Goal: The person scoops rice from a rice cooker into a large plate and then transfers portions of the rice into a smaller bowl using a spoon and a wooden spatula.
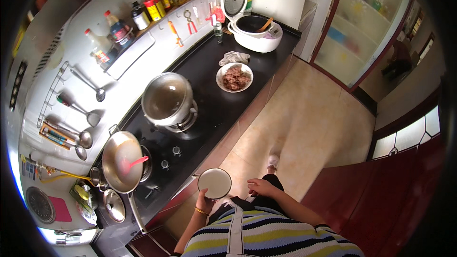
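Observation:
My left hand (205, 202) grips the rim of a round white bowl (215, 182), thumb over the edge, in front of my body. The bowl has a dark rim and shows no contents. My right hand (262, 187) hangs beside it above the floor, loosely curled with nothing in it. Ahead of me on the black counter, a white bowl (219, 85) holds brown minced meat (235, 78). A large metal pot (167, 96) with liquid in it stands on one burner. On the other rests a frying pan (123, 142) with a red-handled spoon or ladle (137, 162) in cloudy liquid.
An open rice cooker (255, 41) with a wooden paddle (265, 25) stands at the counter's far end, near a crumpled cloth (234, 58). The pan's long handle (135, 212) juts past the counter edge. A metal lid (114, 205) lies beside the pan. Ladles (85, 139) hang on the wall.

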The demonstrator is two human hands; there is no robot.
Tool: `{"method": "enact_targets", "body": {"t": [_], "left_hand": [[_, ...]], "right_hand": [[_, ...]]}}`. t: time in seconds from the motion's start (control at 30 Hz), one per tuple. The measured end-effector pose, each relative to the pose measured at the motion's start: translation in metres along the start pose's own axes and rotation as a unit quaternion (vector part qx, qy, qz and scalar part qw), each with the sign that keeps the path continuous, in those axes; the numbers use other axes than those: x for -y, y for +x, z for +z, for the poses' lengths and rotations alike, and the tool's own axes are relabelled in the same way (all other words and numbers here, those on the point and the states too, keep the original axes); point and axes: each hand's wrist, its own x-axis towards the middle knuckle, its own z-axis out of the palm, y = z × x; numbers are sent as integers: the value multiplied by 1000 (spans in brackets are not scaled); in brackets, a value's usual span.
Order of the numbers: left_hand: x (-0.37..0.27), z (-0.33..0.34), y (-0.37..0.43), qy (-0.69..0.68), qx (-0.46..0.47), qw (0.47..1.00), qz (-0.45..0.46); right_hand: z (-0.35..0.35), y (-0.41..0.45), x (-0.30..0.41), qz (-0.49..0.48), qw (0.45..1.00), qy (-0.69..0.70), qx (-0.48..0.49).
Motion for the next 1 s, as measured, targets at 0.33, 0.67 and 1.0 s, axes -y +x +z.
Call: {"method": "enact_targets", "body": {"t": [0.33, 0.67, 1.0], "left_hand": [[8, 127, 136, -35, -81, 995, 38], [-3, 212, 190, -62, -164, 974, 142], [-40, 232, 254, -124, -92, 977, 148]], "right_hand": [[-254, 13, 40, -15, 993, 53, -106], [-345, 182, 166, -99, 994, 28, -44], [-377, 367, 248, -44, 996, 42, -62]]}}
